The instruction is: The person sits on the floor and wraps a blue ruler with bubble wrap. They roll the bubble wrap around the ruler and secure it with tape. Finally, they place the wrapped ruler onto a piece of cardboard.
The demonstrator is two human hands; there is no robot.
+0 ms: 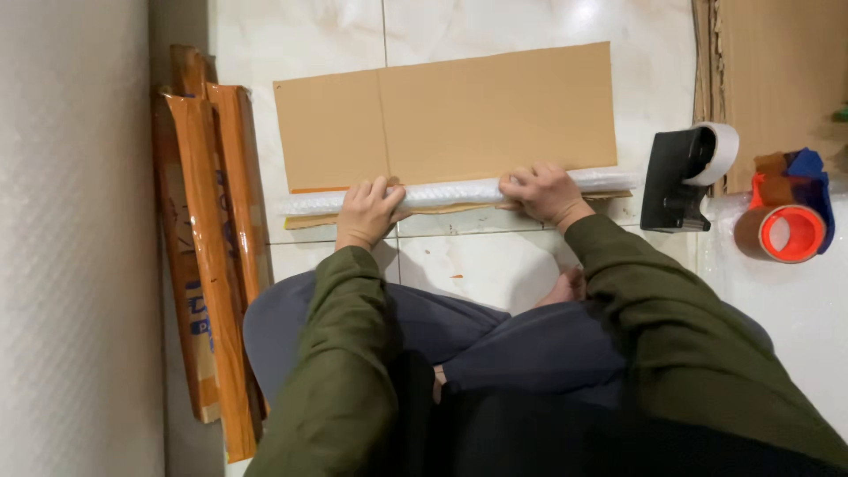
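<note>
Crossed legs sit nearest us; beyond them our left hand (pixel 367 210) and right hand (pixel 543 192) press curled fingers on the bubble-wrap roll (pixel 450 192); its long axis runs left-right along the cardboard sheet (pixel 459 110) edge on the floor (pixel 477 265); both hands equally close.

Bubble-wrap roll on cardboard
A long, thin white bubble-wrap roll (pixel 450 192) lies crosswise along the near edge of a flat brown cardboard sheet (pixel 459 110), which lies spread on the pale tiled floor (pixel 477 265).
</note>
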